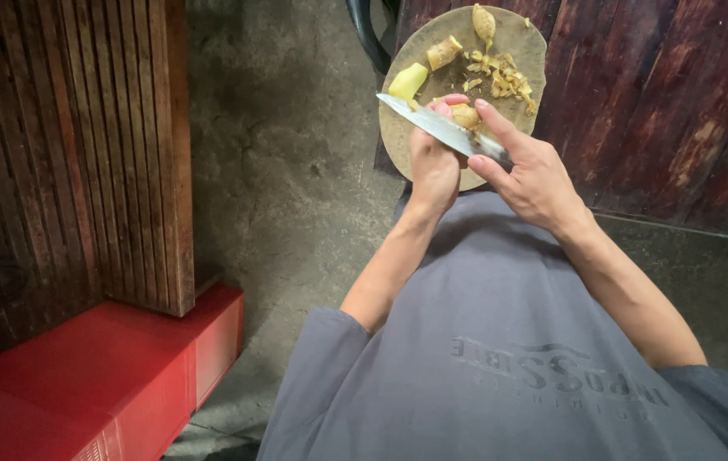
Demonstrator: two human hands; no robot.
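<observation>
Left hand [432, 166] grips a half-peeled ginger piece [464, 115]; right hand [535, 175] clamps the knife [441, 128] (peelings [505, 81] already litter the round board [398, 137]).

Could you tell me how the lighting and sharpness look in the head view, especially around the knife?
Head view: dim, warm light; the knife blade catches a pale glare; the left hand and right hand look sharp enough, while the peels on the round board are slightly soft; the red box glows oversaturated; the slatted panel falls into shadow.
</observation>
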